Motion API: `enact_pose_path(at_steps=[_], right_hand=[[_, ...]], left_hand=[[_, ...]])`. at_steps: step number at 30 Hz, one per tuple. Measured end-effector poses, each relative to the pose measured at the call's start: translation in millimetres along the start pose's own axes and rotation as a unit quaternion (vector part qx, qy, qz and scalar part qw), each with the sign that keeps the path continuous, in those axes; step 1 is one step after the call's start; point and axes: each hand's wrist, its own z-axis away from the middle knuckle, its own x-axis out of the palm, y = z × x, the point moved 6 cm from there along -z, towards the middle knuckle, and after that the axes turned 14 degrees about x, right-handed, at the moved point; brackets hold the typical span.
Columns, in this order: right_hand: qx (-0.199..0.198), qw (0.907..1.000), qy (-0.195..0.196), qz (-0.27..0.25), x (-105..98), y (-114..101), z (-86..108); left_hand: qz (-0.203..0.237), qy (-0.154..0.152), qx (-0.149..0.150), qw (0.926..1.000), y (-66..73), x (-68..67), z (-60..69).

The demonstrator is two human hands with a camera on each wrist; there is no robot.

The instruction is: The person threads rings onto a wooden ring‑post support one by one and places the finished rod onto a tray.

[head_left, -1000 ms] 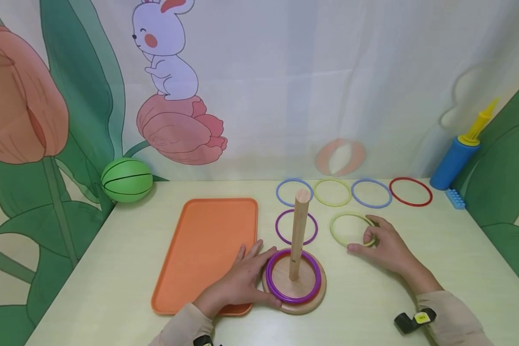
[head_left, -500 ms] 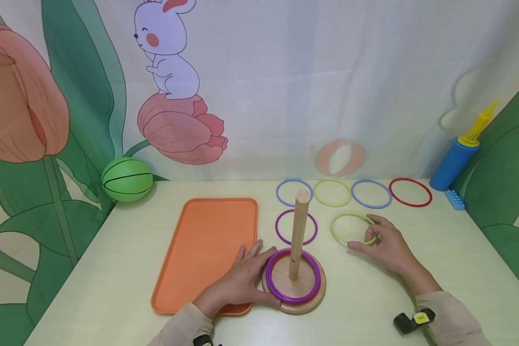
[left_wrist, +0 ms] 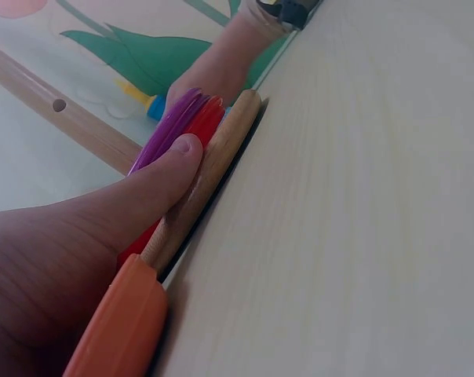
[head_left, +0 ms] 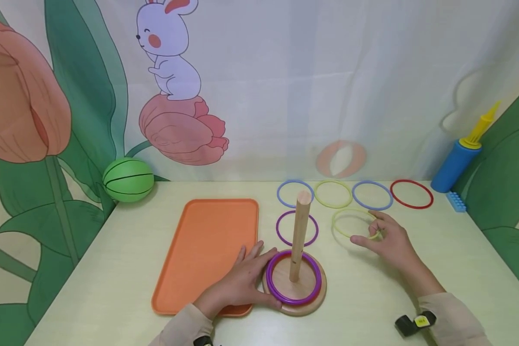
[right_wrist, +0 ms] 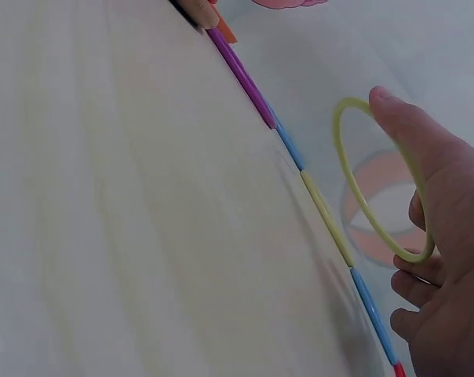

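In the head view, my left hand (head_left: 246, 281) holds the round base of a wooden ring stand (head_left: 300, 235) by its left side. A purple ring (head_left: 319, 278) lies around the post, down on the base. The left wrist view reveals a red ring (left_wrist: 206, 118) beneath the purple, with the thumb across the rings' edge and base. On the right, my right hand (head_left: 391, 242) pinches a yellow-green ring (head_left: 333, 223) by its right side. That ring is off the table and tilted in the right wrist view, its far side free.
An orange tray (head_left: 212, 230) lies left of the stand, partly under my left forearm. Behind the post is another purple ring (head_left: 278, 233). Blue, yellow-green and red rings (head_left: 415, 207) line the back edge. A green ball (head_left: 129, 180), blue pump (head_left: 456, 163) and blue block (head_left: 456, 202) stand at the back corners.
The yellow-green ring has risen off the table in my right hand, moving slightly up in the head view. My left hand stays on the stand.
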Motion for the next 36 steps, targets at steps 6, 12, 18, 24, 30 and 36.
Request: enact_pose_path(at_steps=[6,12,18,24,30,36], right_hand=[[-0.002,1.0000,0.005,-0.008,-5,-6,-0.7],[-0.014,0.9998,0.008,-0.012,-12,-18,0.3],[-0.017,0.9996,0.014,-0.019,-23,-36,2.2],[-0.028,0.9980,0.012,-0.054,-37,-53,3.5],[-0.035,0.9968,0.017,-0.070,-44,-67,11.1],[-0.072,0.9934,0.010,-0.089,-47,-82,20.3]], left_hand=[[-0.001,-0.001,0.002,1.0000,0.4,-0.2,0.1],[-0.003,-0.001,0.002,1.0000,1.1,0.1,0.7],[-0.005,-0.001,0.002,1.0000,0.1,0.4,0.3],[-0.006,-0.001,-0.003,1.0000,-0.8,1.6,0.3],[-0.008,-0.002,0.001,1.0000,1.5,0.7,0.9],[-0.010,0.002,0.007,0.9999,1.5,0.8,0.9]])
